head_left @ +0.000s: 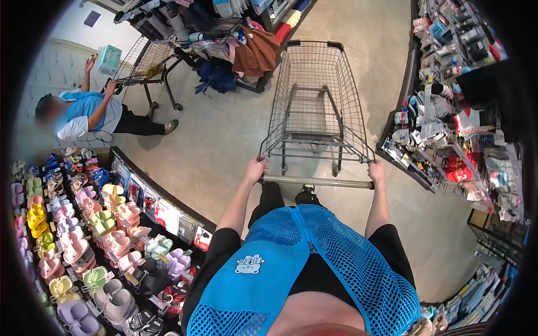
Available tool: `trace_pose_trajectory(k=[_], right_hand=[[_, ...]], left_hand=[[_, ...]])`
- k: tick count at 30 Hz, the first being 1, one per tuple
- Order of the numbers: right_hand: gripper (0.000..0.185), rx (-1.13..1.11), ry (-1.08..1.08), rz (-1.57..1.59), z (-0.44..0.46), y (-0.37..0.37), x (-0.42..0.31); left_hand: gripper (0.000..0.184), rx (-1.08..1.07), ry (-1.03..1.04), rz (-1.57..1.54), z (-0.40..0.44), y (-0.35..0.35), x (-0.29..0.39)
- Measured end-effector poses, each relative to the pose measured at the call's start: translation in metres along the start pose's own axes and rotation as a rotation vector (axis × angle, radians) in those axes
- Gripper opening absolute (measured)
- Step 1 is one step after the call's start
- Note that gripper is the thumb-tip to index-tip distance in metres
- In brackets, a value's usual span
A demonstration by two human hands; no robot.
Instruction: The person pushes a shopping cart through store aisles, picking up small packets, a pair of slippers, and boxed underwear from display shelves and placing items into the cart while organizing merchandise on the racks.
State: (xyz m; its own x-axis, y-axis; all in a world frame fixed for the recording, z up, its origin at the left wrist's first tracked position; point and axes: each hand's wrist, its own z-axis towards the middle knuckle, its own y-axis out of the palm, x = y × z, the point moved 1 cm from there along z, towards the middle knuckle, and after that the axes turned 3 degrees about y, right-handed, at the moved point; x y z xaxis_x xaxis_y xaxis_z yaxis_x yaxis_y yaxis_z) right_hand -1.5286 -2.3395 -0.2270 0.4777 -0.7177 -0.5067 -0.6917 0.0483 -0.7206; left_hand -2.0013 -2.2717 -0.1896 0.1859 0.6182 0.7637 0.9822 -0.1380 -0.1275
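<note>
An empty wire shopping cart [316, 106] stands in front of me, its grey handle bar [319, 182] crossing just ahead of my body. At the left end of the cart's handle, my left hand [256, 169] is closed around the frame. My right hand [376, 172] grips the cart at the right end of the bar. Nothing lies in the basket, and the floor shows through its wires.
Rows of slippers [115, 243] fill a display at the left. Packaged goods hang on a rack [448, 112] at the right. A person in a blue vest [84, 109] stands upper left by another cart [147, 61], holding a light-green box [109, 60]. Umbrellas and bags [255, 50] hang ahead.
</note>
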Motion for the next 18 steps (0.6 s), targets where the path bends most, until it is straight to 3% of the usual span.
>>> trace_pose_trajectory(k=[4, 7, 8, 13, 16, 17, 18], right_hand=[[0.028, 0.057, 0.093, 0.139, -0.015, -0.021, -0.048], [0.038, 0.204, 0.030, -0.077, 0.008, -0.018, -0.039], [0.039, 0.318, 0.076, -0.285, -0.008, -0.023, -0.062], [0.036, 0.602, 0.243, -0.466, -0.043, -0.003, -0.104], [0.042, 0.563, 0.343, -0.368, -0.051, 0.014, -0.114], [0.044, 0.493, 0.400, -0.321, -0.086, 0.011, -0.158], [0.046, 0.513, 0.333, -0.293, -0.083, 0.020, -0.152]], left_hand=[[0.036, -0.044, 0.044, 0.026, 0.043, 0.003, 0.013], [0.028, -0.006, 0.075, 0.150, 0.066, 0.010, 0.039], [0.029, 0.020, 0.140, 0.260, 0.078, 0.011, 0.041], [0.034, 0.117, 0.236, 0.439, 0.093, -0.001, 0.080], [0.033, 0.107, 0.231, 0.427, 0.115, -0.019, 0.101], [0.033, 0.056, 0.231, 0.420, 0.118, -0.023, 0.103], [0.033, 0.004, 0.222, 0.443, 0.125, -0.027, 0.104]])
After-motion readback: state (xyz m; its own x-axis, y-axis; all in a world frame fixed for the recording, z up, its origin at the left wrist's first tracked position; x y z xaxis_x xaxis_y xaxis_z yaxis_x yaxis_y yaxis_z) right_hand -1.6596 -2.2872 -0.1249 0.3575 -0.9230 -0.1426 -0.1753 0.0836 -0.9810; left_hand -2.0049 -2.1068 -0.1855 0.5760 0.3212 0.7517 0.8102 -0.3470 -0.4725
